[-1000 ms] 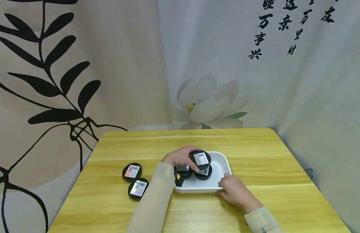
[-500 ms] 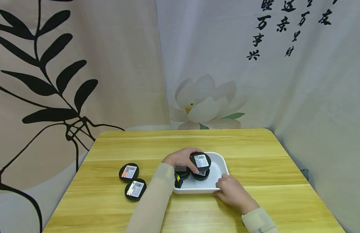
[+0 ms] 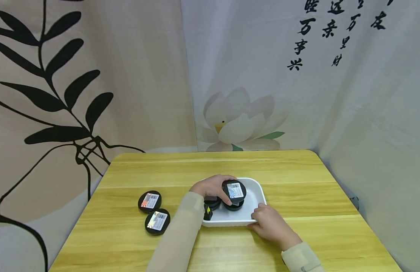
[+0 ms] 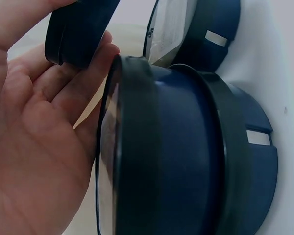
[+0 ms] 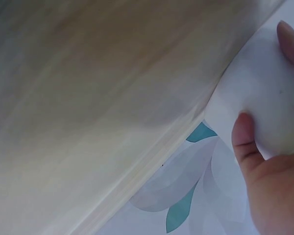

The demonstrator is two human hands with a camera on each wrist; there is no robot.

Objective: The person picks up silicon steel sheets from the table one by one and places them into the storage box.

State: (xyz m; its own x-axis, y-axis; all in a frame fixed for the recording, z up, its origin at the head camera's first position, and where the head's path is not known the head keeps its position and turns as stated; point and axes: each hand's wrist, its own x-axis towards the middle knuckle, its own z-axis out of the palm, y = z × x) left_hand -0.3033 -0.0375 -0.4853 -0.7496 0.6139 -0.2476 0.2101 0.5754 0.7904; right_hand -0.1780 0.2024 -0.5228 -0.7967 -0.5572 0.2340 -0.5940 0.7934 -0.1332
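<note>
1. The left hand (image 3: 212, 187) grips a black round tin (image 3: 234, 189) over the white tray (image 3: 256, 196).
2. The right hand (image 3: 270, 223) pinches the tray's near corner.
3. The left wrist view shows more tins (image 4: 257, 161) under the held one (half hidden from the head view).
4. 2 tins (image 3: 153, 210) lie left of the tray.

Black brush characters 万 and 亲 stand on the grey curtain (image 3: 332, 75); the tins' (image 3: 234, 190) labels are too small to read.
</note>
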